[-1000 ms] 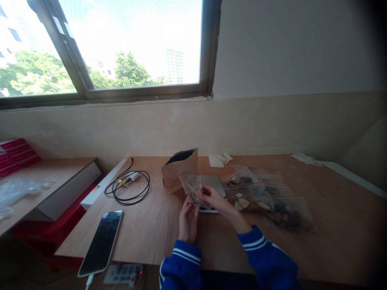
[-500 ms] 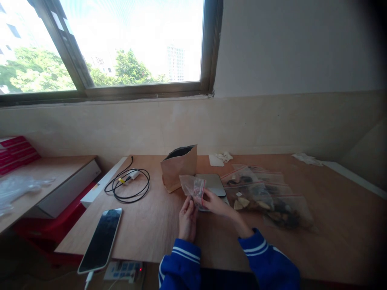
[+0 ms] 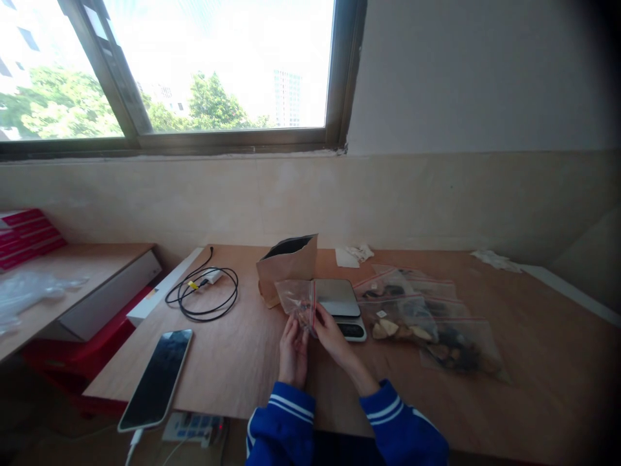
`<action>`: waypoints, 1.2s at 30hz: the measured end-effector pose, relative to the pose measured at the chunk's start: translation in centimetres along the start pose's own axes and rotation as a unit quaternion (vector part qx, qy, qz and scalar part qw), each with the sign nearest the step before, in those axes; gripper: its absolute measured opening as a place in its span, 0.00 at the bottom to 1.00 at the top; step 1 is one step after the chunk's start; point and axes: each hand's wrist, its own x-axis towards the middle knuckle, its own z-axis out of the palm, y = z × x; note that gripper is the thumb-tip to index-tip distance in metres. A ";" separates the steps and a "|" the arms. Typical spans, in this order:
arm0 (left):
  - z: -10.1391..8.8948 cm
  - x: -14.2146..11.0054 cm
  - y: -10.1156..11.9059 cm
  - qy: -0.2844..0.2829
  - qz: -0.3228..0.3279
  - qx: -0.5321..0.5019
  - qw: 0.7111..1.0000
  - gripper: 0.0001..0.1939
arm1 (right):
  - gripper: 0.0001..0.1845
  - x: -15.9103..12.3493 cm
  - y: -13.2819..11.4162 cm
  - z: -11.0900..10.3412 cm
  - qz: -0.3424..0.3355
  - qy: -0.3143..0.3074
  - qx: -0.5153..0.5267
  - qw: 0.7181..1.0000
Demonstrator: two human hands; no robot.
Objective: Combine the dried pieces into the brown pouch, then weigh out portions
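Left of the silver-topped white scale (image 3: 338, 299), left hand (image 3: 293, 346) and right hand (image 3: 332, 334) both pinch a small clear red-edged plastic bag (image 3: 295, 295), seal unclear; brown paper pouch (image 3: 287, 270) behind, not yet closed.

Left hand (image 3: 293, 355), right hand (image 3: 334, 336) and red-striped zip bag (image 3: 294, 295) shifted left; digital scale (image 3: 338, 298)'s display (image 3: 351, 331) now uncovered.

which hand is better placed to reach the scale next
Probably the right hand: it grips the plastic bag by its red-edged side, close to the scale. The left hand sits farther off, at the bag's lower part.
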 end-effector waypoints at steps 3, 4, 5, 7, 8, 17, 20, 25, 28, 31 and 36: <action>0.1 0.0 0.0 0.008 0.000 -0.006 1.000 0.14 | 0.20 -0.1 0.3 0.0 0.002 0.023 -0.007 1.000; 0.1 0.0 0.1 0.016 -0.002 -0.008 1.000 0.13 | 0.21 -0.1 0.3 0.1 0.005 0.031 -0.012 0.999; 0.1 0.0 0.1 0.027 -0.005 -0.014 1.000 0.13 | 0.22 -0.2 0.2 0.1 0.007 0.038 -0.017 0.999; 0.2 0.0 0.2 0.048 -0.013 -0.033 0.998 0.12 | 0.22 -0.2 -0.1 0.1 0.004 0.043 -0.029 0.999; 0.2 0.0 0.3 0.055 -0.017 -0.046 0.997 0.12 | 0.22 -0.2 -0.3 0.2 -0.001 0.045 -0.037 0.998; 0.6 -0.2 0.3 0.029 -0.029 -0.085 0.996 0.12 | 0.15 0.6 -1.1 1.5 -0.082 0.110 -0.105 0.985; 0.6 -0.2 0.3 0.015 -0.045 -0.070 0.996 0.13 | 0.14 1.0 -1.3 1.6 -0.090 0.118 -0.115 0.982; 0.3 0.0 0.2 0.009 -0.059 -0.074 0.995 0.11 | 0.15 1.9 -2.3 1.3 -0.080 0.152 -0.107 0.979; 0.0 0.0 0.2 -0.007 -0.070 -0.082 0.994 0.11 | 0.15 2.5 -3.1 1.5 -0.058 0.173 -0.065 0.981; 0.0 0.0 0.3 -0.031 -0.086 -0.082 0.992 0.11 | 0.12 3.2 -4.1 1.9 -0.001 0.158 0.054 0.986; -0.2 0.0 0.3 -0.051 -0.083 -0.087 0.991 0.13 | 0.08 4.1 -5.8 2.4 0.026 0.124 0.190 0.974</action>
